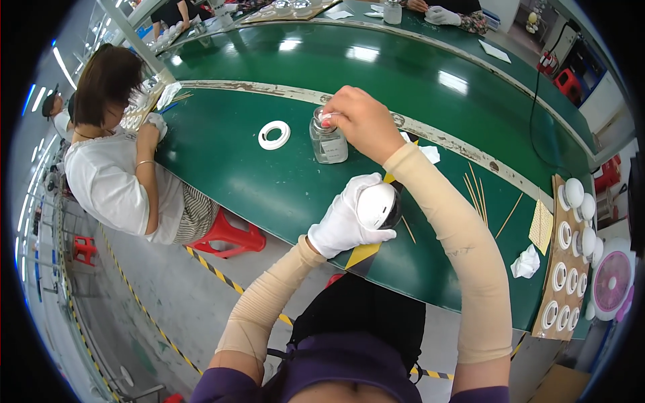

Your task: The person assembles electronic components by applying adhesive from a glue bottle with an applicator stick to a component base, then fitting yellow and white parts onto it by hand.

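Note:
My left hand [346, 218], in a white glove, is closed around a rounded white housing with a dark glossy dome [377, 205], held above the table's near edge. My bare right hand [361, 121] is at the mouth of a clear glass jar [330, 144] with a pale label. Its thumb and fingers pinch a small piece of white cloth or tissue [327, 118] at the jar's opening. How far the white piece reaches into the jar is hard to see. Left of the jar, a white ring [274, 135] lies flat on the green table [235, 181].
Thin wooden sticks [476, 193] and a crumpled white wipe [526, 262] lie to the right. A board with several white rings and domes [557, 275] stands at the right end, near a pink fan [611, 277]. A co-worker [121, 154] sits at the left.

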A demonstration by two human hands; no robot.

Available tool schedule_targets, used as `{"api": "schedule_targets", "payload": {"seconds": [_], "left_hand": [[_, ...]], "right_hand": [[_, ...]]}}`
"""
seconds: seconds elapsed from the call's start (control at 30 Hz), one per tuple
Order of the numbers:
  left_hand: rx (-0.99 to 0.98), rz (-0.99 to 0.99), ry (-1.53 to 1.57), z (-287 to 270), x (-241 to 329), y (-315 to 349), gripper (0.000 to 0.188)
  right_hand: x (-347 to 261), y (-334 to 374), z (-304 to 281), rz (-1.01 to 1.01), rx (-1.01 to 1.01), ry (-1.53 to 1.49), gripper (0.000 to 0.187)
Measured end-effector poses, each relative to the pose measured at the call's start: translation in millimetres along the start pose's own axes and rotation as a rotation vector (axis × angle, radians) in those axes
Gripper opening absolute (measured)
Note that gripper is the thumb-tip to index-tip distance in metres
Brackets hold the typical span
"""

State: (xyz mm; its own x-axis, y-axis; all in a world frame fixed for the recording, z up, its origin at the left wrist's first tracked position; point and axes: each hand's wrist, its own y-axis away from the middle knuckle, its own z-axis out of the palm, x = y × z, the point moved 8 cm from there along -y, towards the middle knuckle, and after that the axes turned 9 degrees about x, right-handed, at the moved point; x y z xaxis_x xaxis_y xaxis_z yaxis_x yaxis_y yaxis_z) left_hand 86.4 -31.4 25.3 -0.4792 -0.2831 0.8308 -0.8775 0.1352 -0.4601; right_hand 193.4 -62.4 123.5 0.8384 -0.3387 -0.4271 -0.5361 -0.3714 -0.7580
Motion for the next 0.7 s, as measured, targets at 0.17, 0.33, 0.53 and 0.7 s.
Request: {"api": "schedule_targets", "payload": {"seconds": [0.17,0.33,0.53,0.7], "left_hand": [[-0.007,-0.158,0.082,-6.2,-10.2,8.5,0.095],[-0.049,-0.278,0.233,2.3,-13.5,8.1,0.095],[-0.018,-0.19,0.124,0.5,-16.9,8.8,0.096],[0.017,-0.035,0.019,-0.3,-5.6,8.1,0.096]], "right_hand": [[-2.7,69.7,-48.7,0.476,-0.128,-0.45,0.007],[-9.7,156.3,-58.0,0.775,-0.065,-0.776,0.008],[-7.6,142.7,-58.4,0.618,0.087,-0.509,0.01],[13.2,148.3,-55.7,0.766,0.145,-0.384,0.007]]}}
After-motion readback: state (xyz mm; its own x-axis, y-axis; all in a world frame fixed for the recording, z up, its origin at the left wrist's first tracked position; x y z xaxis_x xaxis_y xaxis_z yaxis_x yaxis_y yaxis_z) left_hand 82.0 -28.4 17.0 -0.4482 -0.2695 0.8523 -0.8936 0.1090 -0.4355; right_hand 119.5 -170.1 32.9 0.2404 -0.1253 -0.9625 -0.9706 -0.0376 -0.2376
